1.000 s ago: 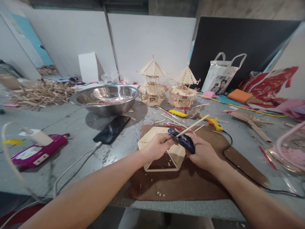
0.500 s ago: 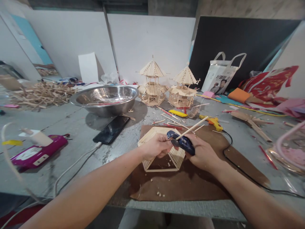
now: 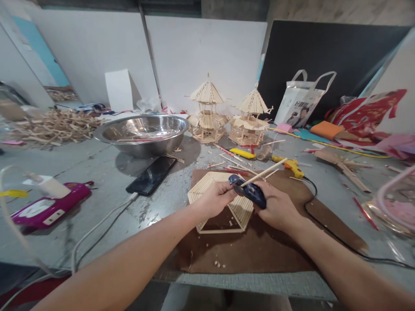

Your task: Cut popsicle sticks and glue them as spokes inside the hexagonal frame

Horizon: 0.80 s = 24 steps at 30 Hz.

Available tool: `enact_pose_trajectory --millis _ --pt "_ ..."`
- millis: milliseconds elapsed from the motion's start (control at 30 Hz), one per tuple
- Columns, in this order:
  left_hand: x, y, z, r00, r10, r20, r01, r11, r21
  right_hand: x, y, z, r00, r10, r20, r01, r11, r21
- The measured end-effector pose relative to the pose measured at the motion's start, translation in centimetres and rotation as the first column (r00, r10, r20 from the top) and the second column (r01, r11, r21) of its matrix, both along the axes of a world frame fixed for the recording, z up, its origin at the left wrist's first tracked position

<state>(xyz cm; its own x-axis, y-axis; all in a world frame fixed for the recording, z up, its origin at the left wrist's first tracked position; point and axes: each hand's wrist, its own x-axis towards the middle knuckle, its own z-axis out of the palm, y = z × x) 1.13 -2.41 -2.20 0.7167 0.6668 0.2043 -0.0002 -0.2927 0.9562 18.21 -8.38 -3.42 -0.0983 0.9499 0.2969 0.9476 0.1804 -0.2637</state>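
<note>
My right hand (image 3: 279,206) is wrapped round a pair of cutters with dark blue handles (image 3: 256,195), held above the mat. A thin wooden stick (image 3: 266,172) lies across the dark cutter head and points up to the right. On its other side my left hand (image 3: 216,198) is closed in a pinch, in line with the stick; the end between the fingers is hidden. Beneath both hands, a polygonal frame of pale sticks (image 3: 220,231) rests on the brown mat (image 3: 269,255), partly filled with rows of sticks. Small cut bits (image 3: 218,264) lie near the mat's front edge.
Two stick-built pavilions (image 3: 207,108) (image 3: 252,113) stand at the back beside a steel bowl (image 3: 142,144). A yellow glue gun (image 3: 293,167) with a black cord lies right of the mat. Left are a phone (image 3: 151,176) and a purple power strip (image 3: 61,206).
Both hands shift very slightly, with the cutters and stick moving a little to the right. The grip stays the same, and the frame and mat lie as before.
</note>
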Motion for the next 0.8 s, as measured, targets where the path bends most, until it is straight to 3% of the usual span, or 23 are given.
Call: enact_pose_trajectory --millis 267,533,800 --pt "0.17 -0.36 0.29 0.999 0.052 -0.016 -0.053 0.998 -0.017 -0.02 0.01 -0.11 1.0 0.002 -0.017 -0.002 1.0 0.001" --pt "-0.15 -0.07 -0.26 0.996 0.006 -0.091 -0.012 0.998 -0.07 -0.06 -0.06 -0.04 0.999 0.014 -0.04 -0.014 1.0 -0.001" --pt "-0.22 -0.3 -0.09 0.999 -0.007 -0.053 0.001 0.994 -0.113 -0.11 -0.29 0.27 1.0 0.009 -0.022 -0.009 1.0 -0.029"
